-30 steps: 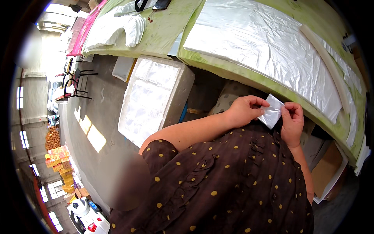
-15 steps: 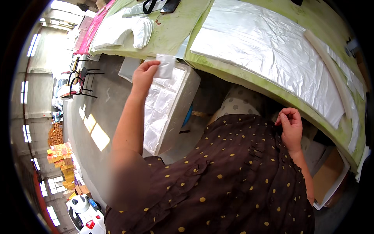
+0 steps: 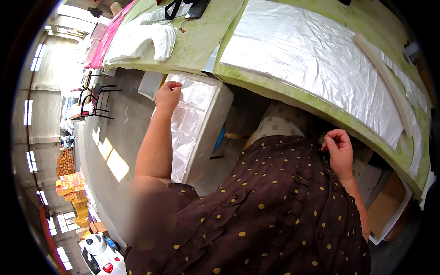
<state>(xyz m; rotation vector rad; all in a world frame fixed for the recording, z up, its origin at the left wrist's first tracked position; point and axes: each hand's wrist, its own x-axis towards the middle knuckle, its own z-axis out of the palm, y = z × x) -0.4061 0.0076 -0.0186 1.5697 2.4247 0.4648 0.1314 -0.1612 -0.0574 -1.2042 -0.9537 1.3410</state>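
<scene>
White rectangular foam-like box (image 3: 212, 123): flat, shiny plastic packets (image 3: 189, 120) inside. Your left hand (image 3: 167, 96), at its far-left edge: fingertips bunched, contents unclear. Your right hand (image 3: 339, 150), well right of it: curled closed, apparently empty. Risk: dragging low, you could snag packets, disordering rows.

Black chair (image 3: 96, 90), pink cloth (image 3: 110, 35), yellow cartons (image 3: 72, 189), perhaps a white vehicle (image 3: 102, 257).

The green-covered surface (image 3: 208, 39) bears a broad spread of white plastic sheeting (image 3: 311, 59) — a long pale strip (image 3: 385, 75) across it — plus a smaller white pile (image 3: 135, 43) and a dark phone (image 3: 198, 9).
</scene>
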